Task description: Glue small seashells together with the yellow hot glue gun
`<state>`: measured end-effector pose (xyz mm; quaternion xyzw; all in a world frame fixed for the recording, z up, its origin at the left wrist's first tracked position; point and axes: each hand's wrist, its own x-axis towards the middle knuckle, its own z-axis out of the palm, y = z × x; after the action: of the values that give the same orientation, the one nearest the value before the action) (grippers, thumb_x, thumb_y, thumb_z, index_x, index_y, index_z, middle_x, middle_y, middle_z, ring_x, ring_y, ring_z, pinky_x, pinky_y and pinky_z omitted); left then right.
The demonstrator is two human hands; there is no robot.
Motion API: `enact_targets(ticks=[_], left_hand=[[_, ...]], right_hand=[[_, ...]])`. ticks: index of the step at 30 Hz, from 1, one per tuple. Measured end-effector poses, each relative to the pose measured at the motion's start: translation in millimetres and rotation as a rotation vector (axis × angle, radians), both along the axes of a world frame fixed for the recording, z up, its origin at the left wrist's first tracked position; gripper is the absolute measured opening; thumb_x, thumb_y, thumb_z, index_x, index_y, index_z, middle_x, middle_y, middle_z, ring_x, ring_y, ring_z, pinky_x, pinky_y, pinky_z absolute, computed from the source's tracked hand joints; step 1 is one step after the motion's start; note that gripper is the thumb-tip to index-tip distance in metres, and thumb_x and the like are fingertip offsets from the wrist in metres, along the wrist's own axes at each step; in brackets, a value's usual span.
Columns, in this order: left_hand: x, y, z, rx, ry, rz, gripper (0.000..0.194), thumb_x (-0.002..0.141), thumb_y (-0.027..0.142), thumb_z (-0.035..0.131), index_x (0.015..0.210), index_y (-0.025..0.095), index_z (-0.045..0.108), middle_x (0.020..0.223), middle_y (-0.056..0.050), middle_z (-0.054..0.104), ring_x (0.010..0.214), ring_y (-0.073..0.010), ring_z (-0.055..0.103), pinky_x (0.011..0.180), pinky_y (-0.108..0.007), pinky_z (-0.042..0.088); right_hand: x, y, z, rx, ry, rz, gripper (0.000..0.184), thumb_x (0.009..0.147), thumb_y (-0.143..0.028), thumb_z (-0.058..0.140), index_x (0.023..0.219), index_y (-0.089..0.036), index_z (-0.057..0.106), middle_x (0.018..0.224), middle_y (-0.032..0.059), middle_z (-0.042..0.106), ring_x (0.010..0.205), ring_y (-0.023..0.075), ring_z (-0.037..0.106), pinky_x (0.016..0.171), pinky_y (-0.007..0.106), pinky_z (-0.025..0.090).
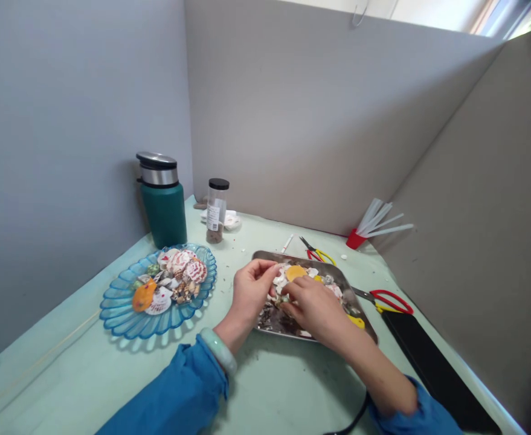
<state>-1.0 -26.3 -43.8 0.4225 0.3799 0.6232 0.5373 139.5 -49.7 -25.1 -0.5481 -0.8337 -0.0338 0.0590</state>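
Observation:
Both hands are over a metal tray [367, 329] that holds a cluster of shells [296, 273], white ones and an orange-yellow one among them. My left hand [251, 287] is at the tray's left side, thumb and index finger pinched together by the white shells; whatever is between them is too small to make out. Over the tray's middle, my right hand [315, 305] curls its fingers down against the shell cluster, and its fingertips are partly hidden. A yellow handle [356, 321] shows in the tray right of this hand. Small dark bits lie on the tray's floor.
Left stands a blue scalloped plate [115, 320] of shells, with a green bottle [163, 208] and a clear jar [216, 211] behind. Right are red-yellow scissors [389, 300], a second pair [319, 255], a black slab [432, 368] and a red cup [354, 240] of glue sticks.

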Motion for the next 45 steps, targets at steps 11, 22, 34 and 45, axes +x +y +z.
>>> enact_targets(ticks=[11, 22, 34, 45], left_hand=[[-1, 0, -2.1, 0.005, 0.036, -0.029, 0.017, 0.072, 0.028, 0.070, 0.076, 0.013, 0.066, 0.062, 0.002, 0.064, 0.040, -0.0049, 0.046, 0.042, -0.018, 0.035], [1, -3, 2.1, 0.007, 0.175, -0.042, 0.018, 0.071, 0.030, 0.070, 0.079, 0.013, 0.069, 0.063, 0.002, 0.063, 0.042, -0.0060, 0.047, 0.042, -0.018, 0.036], [0, -11, -2.7, 0.255, 0.519, 0.020, 0.008, 0.080, 0.025, 0.064, 0.080, 0.018, 0.069, 0.074, -0.001, 0.063, 0.053, -0.0091, 0.052, 0.049, -0.020, 0.041], [0, -13, -2.7, 0.497, 0.667, 0.041, 0.010, 0.082, 0.011, 0.060, 0.086, 0.016, 0.068, 0.083, -0.004, 0.062, 0.066, -0.0112, 0.056, 0.060, -0.022, 0.044]], right_hand=[[-5, 7, -18.2, 0.010, 0.100, -0.078, 0.010, 0.085, -0.022, 0.055, 0.082, -0.016, 0.063, 0.083, 0.0116, 0.067, 0.081, 0.0247, 0.062, 0.070, 0.032, 0.041], [23, 5, -23.9, -0.036, 0.799, -0.091, 0.022, 0.084, -0.025, 0.054, 0.104, -0.017, 0.059, 0.081, 0.0038, 0.066, 0.067, 0.0169, 0.060, 0.063, 0.028, 0.048], [17, -2, -20.3, -0.074, 0.981, -0.147, 0.017, 0.082, -0.029, 0.060, 0.096, -0.019, 0.061, 0.070, 0.0010, 0.063, 0.059, 0.0161, 0.058, 0.056, 0.027, 0.046], [15, -2, -22.5, -0.116, 1.150, -0.174, 0.020, 0.077, -0.029, 0.064, 0.094, -0.020, 0.059, 0.070, -0.0010, 0.060, 0.059, 0.0154, 0.054, 0.056, 0.027, 0.045]])
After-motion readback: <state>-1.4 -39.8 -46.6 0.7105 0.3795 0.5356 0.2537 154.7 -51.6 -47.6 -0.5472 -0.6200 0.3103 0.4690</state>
